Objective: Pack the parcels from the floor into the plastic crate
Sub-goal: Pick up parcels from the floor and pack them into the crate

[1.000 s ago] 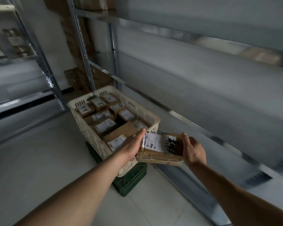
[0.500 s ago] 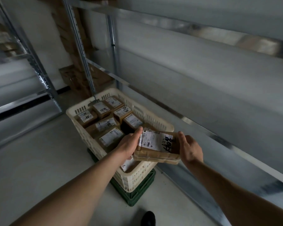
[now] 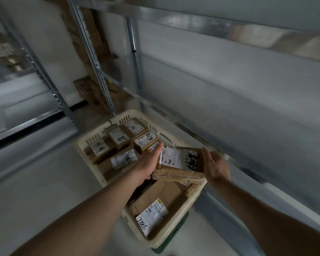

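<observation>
I hold a flat brown cardboard parcel [image 3: 181, 163], with a white label and black handwriting, between both hands. It hangs above the middle of the cream plastic crate [image 3: 175, 230]. My left hand [image 3: 149, 164] holds its left edge and my right hand [image 3: 217, 167] grips its right edge. Several labelled parcels [image 3: 118, 138] fill the far half of the crate. A larger parcel [image 3: 155, 206] with a white label lies in the near half, partly hidden by my left arm.
The crate stands on a green crate [image 3: 175, 235] on the pale floor [image 3: 35, 182]. Metal shelving [image 3: 211, 126] runs close along the right, and another rack [image 3: 44, 85] stands at the left. Stacked cardboard boxes [image 3: 92, 91] sit in the far corner.
Both hands have carried the parcel from beside the crate's near right corner to above its middle. The view has moved closer, so more of the crate's near half shows.
</observation>
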